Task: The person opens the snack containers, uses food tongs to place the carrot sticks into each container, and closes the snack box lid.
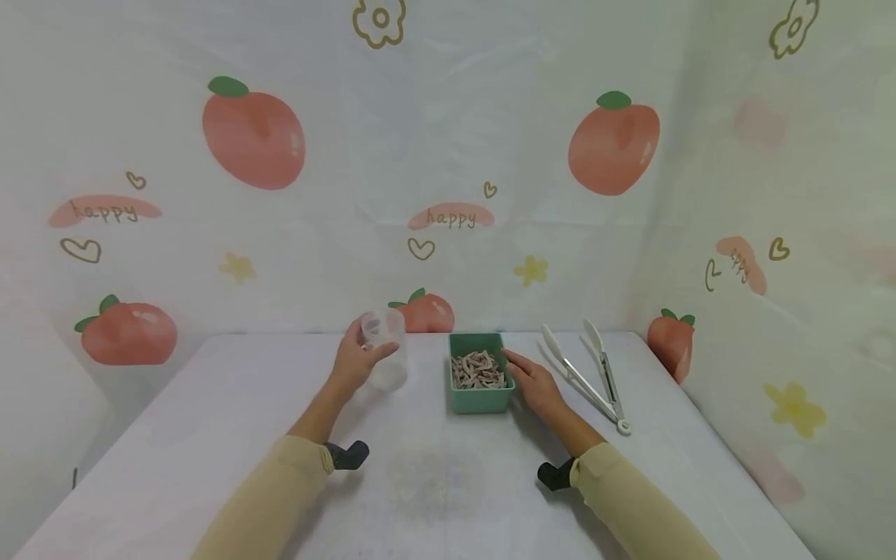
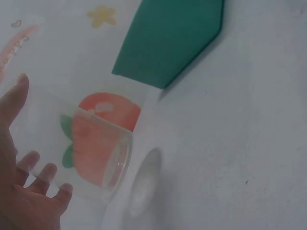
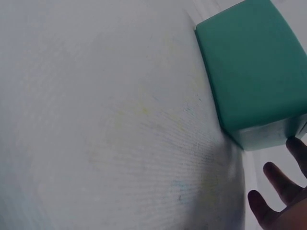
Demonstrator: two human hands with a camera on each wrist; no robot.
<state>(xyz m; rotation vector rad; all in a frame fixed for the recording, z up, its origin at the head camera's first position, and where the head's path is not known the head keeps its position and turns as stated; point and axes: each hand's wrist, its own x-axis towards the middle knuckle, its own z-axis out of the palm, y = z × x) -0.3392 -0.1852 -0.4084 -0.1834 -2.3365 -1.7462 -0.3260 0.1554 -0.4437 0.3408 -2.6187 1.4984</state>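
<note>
A clear, see-through cup (image 1: 389, 365) is in my left hand (image 1: 357, 359), the thumb on its near side and the fingers round its left. In the left wrist view the cup (image 2: 96, 148) is tilted, and the left hand (image 2: 29, 191) curls about it. Right of the cup stands a green rectangular box (image 1: 481, 401) holding greyish-brown strips (image 1: 477, 370). My right hand (image 1: 535, 383) rests its fingers against the box's right side. The right wrist view has the box (image 3: 254, 72) above the spread fingers of the right hand (image 3: 283, 196).
White-handled metal tongs (image 1: 595, 389) lie spread on the right of the white table (image 1: 420, 498). Behind the table and on the right hangs a pale sheet (image 1: 448, 140) printed with red fruit, flowers and hearts.
</note>
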